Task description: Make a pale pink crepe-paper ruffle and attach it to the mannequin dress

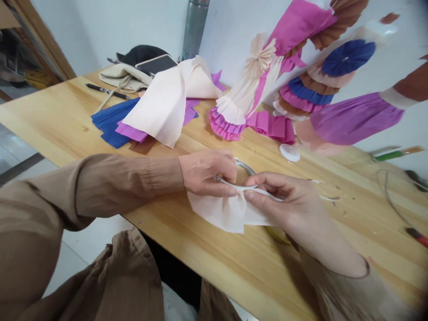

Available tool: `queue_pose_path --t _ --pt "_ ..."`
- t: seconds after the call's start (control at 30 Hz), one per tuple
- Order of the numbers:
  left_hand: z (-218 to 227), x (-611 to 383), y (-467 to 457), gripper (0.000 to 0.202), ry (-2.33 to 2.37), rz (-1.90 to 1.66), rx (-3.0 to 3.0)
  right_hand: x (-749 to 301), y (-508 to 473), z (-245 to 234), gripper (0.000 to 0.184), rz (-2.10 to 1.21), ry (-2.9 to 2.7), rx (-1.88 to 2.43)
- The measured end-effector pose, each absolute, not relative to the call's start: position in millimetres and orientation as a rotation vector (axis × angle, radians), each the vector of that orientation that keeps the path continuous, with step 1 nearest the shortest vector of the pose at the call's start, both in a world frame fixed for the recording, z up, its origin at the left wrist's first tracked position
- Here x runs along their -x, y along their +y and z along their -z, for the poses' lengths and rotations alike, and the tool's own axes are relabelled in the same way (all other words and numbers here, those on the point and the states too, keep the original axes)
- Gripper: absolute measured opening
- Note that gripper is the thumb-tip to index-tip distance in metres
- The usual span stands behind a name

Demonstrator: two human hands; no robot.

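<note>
My left hand [211,172] and my right hand [290,200] meet over the near part of the wooden table. Both pinch the top edge of a white crepe paper strip [221,212], which is gathered into a fold between the thumbs and hangs down in a fan shape. A narrow pale band runs along that upper edge; whether it is tape or folded paper I cannot tell. Just behind the fingers lies a ring-shaped roll [248,167], partly covered by my hands. Beneath my right hand a yellow roll [279,235] shows only its edge.
Crepe paper sheets [160,102] in cream, purple and blue lie at the back left, near a pen [107,91] and a phone [157,64]. Ruffled paper dresses [244,96] cover the upright white board. A green-handled brush [398,154] and a red-handled tool [422,239] are at right.
</note>
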State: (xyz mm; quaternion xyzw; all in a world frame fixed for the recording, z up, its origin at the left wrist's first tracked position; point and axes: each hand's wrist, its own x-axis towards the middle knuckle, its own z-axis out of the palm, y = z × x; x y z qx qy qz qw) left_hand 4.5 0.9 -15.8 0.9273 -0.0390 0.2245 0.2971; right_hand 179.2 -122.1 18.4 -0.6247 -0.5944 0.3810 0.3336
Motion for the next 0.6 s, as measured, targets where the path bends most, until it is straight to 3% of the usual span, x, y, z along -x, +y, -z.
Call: queue_pose_path --t 0.27,0.4,0.6 --pt "6.9 3.4 2.1 0.029 -0.197 -0.456 -2.230 -178.9 -123.4 -20.2 0.025 -0.987 -1.653 1.641" --pt "3.0 -0.1 -6.7 0.026 -0.051 -0.586 -2.428 -177.5 -123.1 -13.7 0.021 -0.864 -1.686 1.634" --pt "4.6 -4.4 -11.7 0.034 -0.079 -0.606 -2.351 -178.0 -124.6 -28.2 0.027 -0.780 -1.796 1.601"
